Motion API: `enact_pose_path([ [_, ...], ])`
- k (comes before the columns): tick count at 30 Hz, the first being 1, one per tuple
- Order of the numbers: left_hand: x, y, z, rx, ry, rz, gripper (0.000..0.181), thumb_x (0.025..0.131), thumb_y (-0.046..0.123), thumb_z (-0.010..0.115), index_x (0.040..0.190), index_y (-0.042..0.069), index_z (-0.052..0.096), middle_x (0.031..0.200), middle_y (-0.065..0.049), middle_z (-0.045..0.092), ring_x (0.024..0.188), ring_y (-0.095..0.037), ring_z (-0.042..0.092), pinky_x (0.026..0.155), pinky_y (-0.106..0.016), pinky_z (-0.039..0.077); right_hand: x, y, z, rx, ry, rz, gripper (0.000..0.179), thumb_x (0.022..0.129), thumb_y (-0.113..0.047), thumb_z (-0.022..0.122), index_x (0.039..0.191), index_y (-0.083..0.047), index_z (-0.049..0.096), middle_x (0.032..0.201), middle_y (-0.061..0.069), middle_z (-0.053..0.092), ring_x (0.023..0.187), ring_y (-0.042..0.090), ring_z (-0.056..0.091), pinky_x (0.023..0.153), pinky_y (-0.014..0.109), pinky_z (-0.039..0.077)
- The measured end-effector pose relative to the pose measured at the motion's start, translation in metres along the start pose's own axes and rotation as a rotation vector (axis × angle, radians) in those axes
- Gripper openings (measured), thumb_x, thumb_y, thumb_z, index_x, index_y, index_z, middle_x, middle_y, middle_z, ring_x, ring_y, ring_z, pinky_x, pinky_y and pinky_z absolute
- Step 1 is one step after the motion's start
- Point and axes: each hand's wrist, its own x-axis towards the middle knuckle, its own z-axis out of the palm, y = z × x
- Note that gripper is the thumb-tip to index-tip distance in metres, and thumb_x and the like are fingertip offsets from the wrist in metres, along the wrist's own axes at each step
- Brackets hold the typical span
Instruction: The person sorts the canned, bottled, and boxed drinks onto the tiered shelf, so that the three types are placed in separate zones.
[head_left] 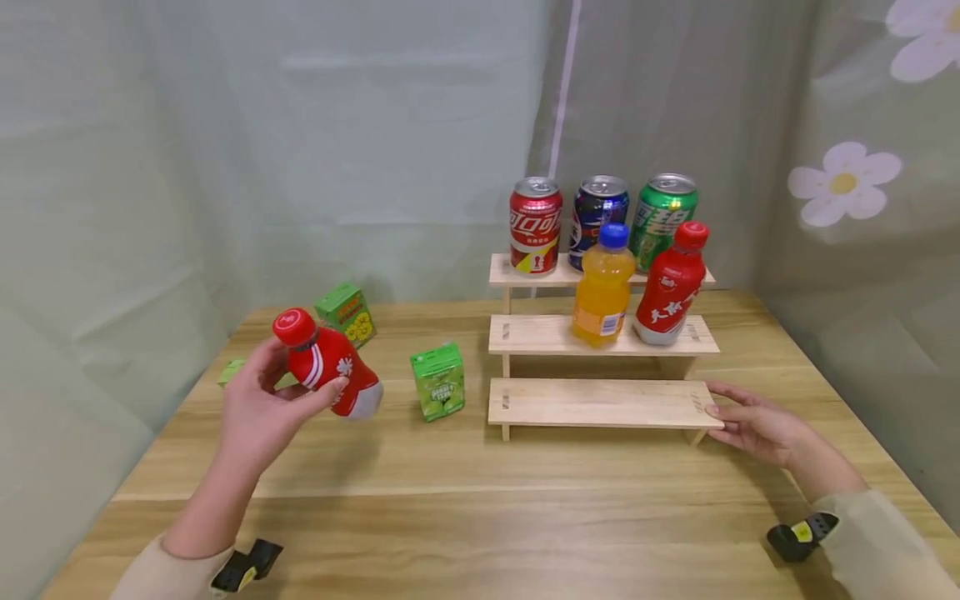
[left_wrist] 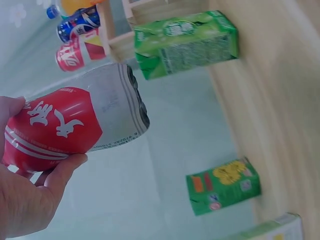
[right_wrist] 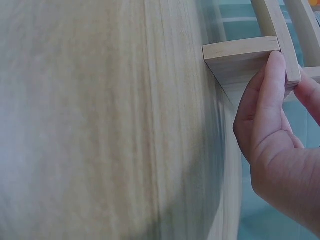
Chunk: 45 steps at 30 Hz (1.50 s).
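In the head view, my left hand (head_left: 273,400) grips the bottle (head_left: 330,367), tilted and clear of the table (head_left: 450,517), its base towards the carton (head_left: 438,392) to my left hand's right. Swung low that way, it could knock the carton over. My right hand (head_left: 757,429) pinches the end of the rack (head_left: 592,402) beside it; a jerk there might topple the cans (head_left: 536,225) beyond it.

In the left wrist view, I hold only the bottle's upper part, so its heavier base could pivot or slip.

In the right wrist view, just my fingertips pinch the rack, so a bump might shift it.
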Motion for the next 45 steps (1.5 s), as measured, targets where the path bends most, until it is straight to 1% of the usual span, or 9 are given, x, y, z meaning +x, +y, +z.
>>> enact_pose_path([
  [4, 0.009, 0.014, 0.010, -0.039, -0.006, 0.023, 0.060, 0.077, 0.003, 0.076, 0.130, 0.005, 0.050, 0.111, 0.019, 0.054, 0.100, -0.002, 0.054, 0.072, -0.008, 0.050, -0.002, 0.000, 0.000, -0.003, 0.002, -0.005, 0.034, 0.094, -0.003, 0.056, 0.096, -0.034, 0.069, 0.096, 0.001, 0.067, 0.087, 0.013, 0.067, 0.080, 0.028, 0.057],
  [10, 0.021, 0.030, 0.027, -0.122, -0.039, 0.056, 0.056, 0.078, 0.003, 0.075, 0.129, 0.003, 0.050, 0.114, 0.012, 0.057, 0.102, -0.005, 0.056, 0.074, -0.011, 0.052, -0.003, -0.001, -0.002, -0.002, 0.006, -0.014, 0.035, 0.095, -0.003, 0.054, 0.096, -0.035, 0.069, 0.096, 0.000, 0.067, 0.087, 0.013, 0.067, 0.080, 0.027, 0.057],
  [15, 0.029, 0.040, 0.040, -0.165, -0.061, 0.066, 0.055, 0.078, 0.002, 0.075, 0.128, 0.002, 0.051, 0.117, -0.003, 0.060, 0.100, -0.006, 0.058, 0.074, -0.013, 0.053, 0.000, 0.002, 0.000, -0.011, -0.009, -0.030, 0.035, 0.095, -0.002, 0.052, 0.098, -0.034, 0.066, 0.098, 0.001, 0.066, 0.088, 0.013, 0.066, 0.080, 0.028, 0.057],
  [19, 0.037, 0.045, 0.051, -0.197, -0.107, 0.068, 0.056, 0.079, 0.003, 0.075, 0.129, 0.001, 0.049, 0.121, -0.012, 0.059, 0.101, -0.010, 0.057, 0.075, -0.013, 0.053, 0.003, 0.004, 0.003, -0.016, 0.007, -0.019, 0.034, 0.095, -0.002, 0.053, 0.098, -0.034, 0.065, 0.097, 0.001, 0.067, 0.087, 0.013, 0.067, 0.079, 0.027, 0.057],
  [26, 0.052, 0.049, 0.077, -0.264, -0.154, 0.100, 0.058, 0.078, 0.002, 0.075, 0.130, 0.001, 0.049, 0.123, -0.013, 0.057, 0.106, -0.019, 0.056, 0.076, -0.016, 0.054, 0.000, 0.002, 0.001, 0.002, -0.003, -0.011, 0.035, 0.095, -0.003, 0.054, 0.096, -0.035, 0.068, 0.096, 0.000, 0.067, 0.087, 0.013, 0.067, 0.080, 0.027, 0.057],
  [30, 0.058, 0.054, 0.088, -0.275, -0.170, 0.114, 0.059, 0.078, 0.004, 0.076, 0.130, 0.002, 0.049, 0.123, -0.013, 0.058, 0.106, -0.021, 0.057, 0.077, -0.023, 0.056, 0.000, 0.001, 0.001, 0.006, -0.003, -0.011, 0.034, 0.094, -0.003, 0.055, 0.097, -0.035, 0.068, 0.097, 0.000, 0.066, 0.088, 0.013, 0.066, 0.081, 0.027, 0.056],
  [34, 0.062, 0.060, 0.099, -0.268, -0.198, 0.098, 0.061, 0.077, 0.007, 0.077, 0.131, 0.004, 0.049, 0.123, -0.012, 0.058, 0.108, -0.023, 0.057, 0.081, -0.036, 0.057, 0.001, 0.000, 0.001, 0.005, -0.008, -0.014, 0.034, 0.094, -0.002, 0.054, 0.097, -0.034, 0.067, 0.097, 0.001, 0.067, 0.088, 0.013, 0.066, 0.081, 0.027, 0.056],
  [37, 0.066, 0.064, 0.110, -0.277, -0.225, 0.076, 0.060, 0.077, 0.008, 0.078, 0.130, 0.004, 0.049, 0.123, -0.013, 0.059, 0.109, -0.024, 0.057, 0.084, -0.042, 0.056, 0.000, -0.001, 0.001, -0.004, 0.000, -0.007, 0.034, 0.094, -0.003, 0.055, 0.097, -0.035, 0.067, 0.097, 0.001, 0.067, 0.088, 0.013, 0.067, 0.080, 0.027, 0.056],
  [45, 0.076, 0.068, 0.140, -0.274, -0.256, 0.031, 0.063, 0.076, 0.014, 0.080, 0.129, 0.006, 0.047, 0.122, -0.012, 0.059, 0.110, -0.024, 0.057, 0.087, -0.039, 0.055, 0.000, -0.001, 0.002, -0.011, 0.025, 0.008, 0.034, 0.094, -0.003, 0.055, 0.096, -0.035, 0.067, 0.097, 0.000, 0.067, 0.088, 0.013, 0.067, 0.081, 0.028, 0.056],
])
